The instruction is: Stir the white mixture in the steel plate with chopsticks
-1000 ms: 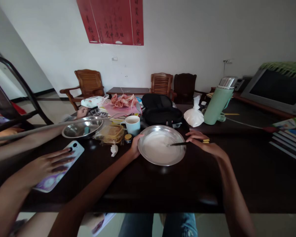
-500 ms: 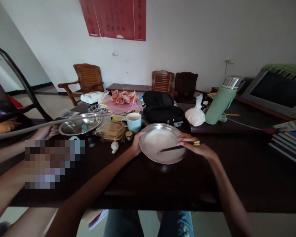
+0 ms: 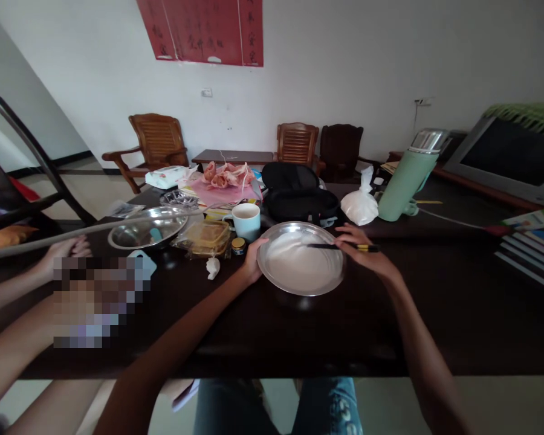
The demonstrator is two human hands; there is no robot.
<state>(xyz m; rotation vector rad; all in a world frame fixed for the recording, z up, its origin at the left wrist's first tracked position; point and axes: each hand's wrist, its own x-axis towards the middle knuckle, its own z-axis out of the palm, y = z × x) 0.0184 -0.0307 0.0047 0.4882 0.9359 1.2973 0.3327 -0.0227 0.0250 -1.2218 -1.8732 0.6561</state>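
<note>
A round metal basin (image 3: 301,287) stands on the dark table before me, with a pale, whitish mixture (image 3: 294,260) inside. My left hand (image 3: 254,261) grips its left rim. Above the right side of the basin, my right hand (image 3: 360,246) is closed around black chopsticks with gold ends (image 3: 324,246), whose tips reach into the mixture. Just left of the basin stand a light blue mug (image 3: 246,223) and a small jar with a gold lid (image 3: 238,245). A crumpled white tissue (image 3: 213,267) lies nearer to me.
Another person's hand (image 3: 70,251) and arms are at the left, by a second metal basin (image 3: 147,244) and a phone (image 3: 145,264). Behind are a black case (image 3: 299,202), a tied bag of white powder (image 3: 361,206) and a green thermos (image 3: 403,187). Books (image 3: 532,260) lie right.
The chopsticks have swung from the basin's lower left toward its back, now lying nearly level. My right hand has shifted slightly up and right; my left keeps its hold on the rim.
</note>
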